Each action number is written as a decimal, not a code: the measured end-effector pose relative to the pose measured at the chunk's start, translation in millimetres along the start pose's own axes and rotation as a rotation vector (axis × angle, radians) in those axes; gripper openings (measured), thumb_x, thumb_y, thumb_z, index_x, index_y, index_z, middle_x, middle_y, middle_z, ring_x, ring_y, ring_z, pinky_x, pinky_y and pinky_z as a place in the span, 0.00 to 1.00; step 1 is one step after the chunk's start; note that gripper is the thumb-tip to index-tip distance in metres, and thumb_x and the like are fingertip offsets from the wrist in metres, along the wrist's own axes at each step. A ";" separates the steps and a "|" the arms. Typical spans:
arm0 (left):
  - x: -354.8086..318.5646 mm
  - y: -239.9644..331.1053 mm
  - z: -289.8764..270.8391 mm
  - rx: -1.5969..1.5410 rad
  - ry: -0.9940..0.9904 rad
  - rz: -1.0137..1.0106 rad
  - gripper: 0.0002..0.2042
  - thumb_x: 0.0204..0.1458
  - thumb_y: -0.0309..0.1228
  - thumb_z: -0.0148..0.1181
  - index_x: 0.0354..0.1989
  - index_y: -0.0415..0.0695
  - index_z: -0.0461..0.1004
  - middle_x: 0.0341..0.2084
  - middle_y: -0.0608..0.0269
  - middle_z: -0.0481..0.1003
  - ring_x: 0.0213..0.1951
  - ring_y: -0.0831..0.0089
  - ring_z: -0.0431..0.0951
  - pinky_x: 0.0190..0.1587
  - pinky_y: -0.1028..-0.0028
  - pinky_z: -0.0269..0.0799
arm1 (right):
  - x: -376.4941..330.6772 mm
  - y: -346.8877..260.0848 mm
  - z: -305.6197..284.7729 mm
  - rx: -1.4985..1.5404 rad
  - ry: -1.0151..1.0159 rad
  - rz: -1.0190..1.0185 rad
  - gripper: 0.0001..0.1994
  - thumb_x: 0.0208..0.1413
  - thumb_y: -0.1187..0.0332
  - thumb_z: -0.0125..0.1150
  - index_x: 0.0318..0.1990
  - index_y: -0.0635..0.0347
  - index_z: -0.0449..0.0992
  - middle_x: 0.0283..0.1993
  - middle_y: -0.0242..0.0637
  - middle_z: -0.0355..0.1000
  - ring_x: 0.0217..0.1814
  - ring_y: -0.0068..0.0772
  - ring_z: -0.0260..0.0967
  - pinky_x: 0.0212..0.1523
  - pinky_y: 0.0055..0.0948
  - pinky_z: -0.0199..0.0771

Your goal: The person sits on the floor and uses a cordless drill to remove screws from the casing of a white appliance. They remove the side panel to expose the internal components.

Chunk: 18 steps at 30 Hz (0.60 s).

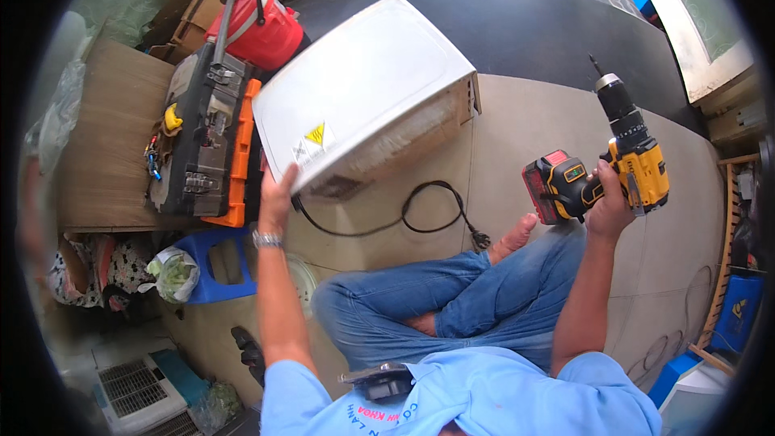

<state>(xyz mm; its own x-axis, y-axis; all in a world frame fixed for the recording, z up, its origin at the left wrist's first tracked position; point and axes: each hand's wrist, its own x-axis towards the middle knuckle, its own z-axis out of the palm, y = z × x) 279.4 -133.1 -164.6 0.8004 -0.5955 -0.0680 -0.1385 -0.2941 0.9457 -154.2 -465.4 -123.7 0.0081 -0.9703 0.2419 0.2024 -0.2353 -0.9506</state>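
My right hand (611, 208) is wrapped round the grip of a yellow and black cordless drill (638, 165), held up over my right knee. A bit sticks out of its chuck, tip pointing up and away from me, and a red and black battery pack sits at its base. My left hand (277, 194) grips the near left corner of a white, box-shaped appliance that looks like a microwave oven (367, 81), thumb on top, other fingers partly hidden. It stands tilted on the floor and bears a yellow warning sticker. Its black power cord (428, 230) curls toward my foot.
Left of the appliance is a black and orange toolbox (206, 129), with a red water jug (266, 32) behind it. A blue plastic stool (218, 266) and a bag of greens (172, 274) are nearer. A wooden rack (722, 258) stands at the far right.
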 end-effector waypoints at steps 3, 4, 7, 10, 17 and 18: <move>69.2 18.7 -8.3 0.089 -0.134 -0.076 0.30 0.59 0.41 0.61 0.62 0.30 0.63 0.57 0.55 0.71 0.56 0.69 0.70 0.62 0.69 0.61 | 1.0 17.1 -8.1 0.025 0.015 0.046 0.14 0.49 0.80 0.64 0.45 0.64 0.76 0.33 0.32 0.74 0.31 0.23 0.73 0.33 0.23 0.75; 91.6 26.2 -6.4 0.146 -0.143 -0.096 0.30 0.60 0.41 0.61 0.62 0.29 0.63 0.58 0.53 0.70 0.57 0.68 0.70 0.63 0.68 0.61 | 1.7 26.4 -11.6 0.041 0.024 0.065 0.16 0.48 0.81 0.65 0.46 0.64 0.76 0.35 0.32 0.74 0.31 0.22 0.72 0.33 0.23 0.74; 153.8 53.3 18.3 0.795 0.148 0.544 0.29 0.55 0.37 0.63 0.60 0.29 0.64 0.57 0.45 0.71 0.58 0.54 0.70 0.63 0.60 0.62 | 1.8 40.5 -5.6 0.112 0.066 0.230 0.17 0.48 0.79 0.66 0.47 0.63 0.76 0.37 0.31 0.74 0.32 0.22 0.72 0.33 0.22 0.74; 196.2 83.9 126.2 0.871 0.130 0.949 0.25 0.51 0.33 0.61 0.58 0.35 0.70 0.54 0.43 0.73 0.57 0.45 0.70 0.63 0.55 0.63 | 3.4 50.1 13.1 0.128 0.045 0.353 0.16 0.49 0.77 0.67 0.48 0.62 0.77 0.37 0.30 0.74 0.31 0.21 0.72 0.32 0.22 0.73; 122.9 147.5 376.1 1.278 0.065 0.519 0.31 0.59 0.44 0.55 0.70 0.46 0.61 0.71 0.48 0.54 0.73 0.49 0.49 0.72 0.50 0.46 | -4.7 52.2 4.3 0.165 -0.126 0.688 0.12 0.59 0.62 0.66 0.45 0.57 0.76 0.37 0.33 0.77 0.22 0.19 0.68 0.21 0.24 0.71; 126.2 143.1 372.6 1.305 0.064 0.483 0.31 0.59 0.43 0.54 0.70 0.45 0.60 0.72 0.48 0.53 0.74 0.50 0.48 0.72 0.50 0.44 | -2.7 51.6 2.9 0.154 -0.136 0.705 0.13 0.59 0.60 0.66 0.45 0.57 0.76 0.36 0.33 0.77 0.21 0.19 0.67 0.21 0.24 0.71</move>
<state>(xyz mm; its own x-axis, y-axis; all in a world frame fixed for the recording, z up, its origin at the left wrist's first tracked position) 143.3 -528.9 -156.4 0.5384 -0.8122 0.2247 -0.8146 -0.5699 -0.1078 -140.9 -474.7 -172.9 0.3066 -0.8701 -0.3859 0.2397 0.4630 -0.8533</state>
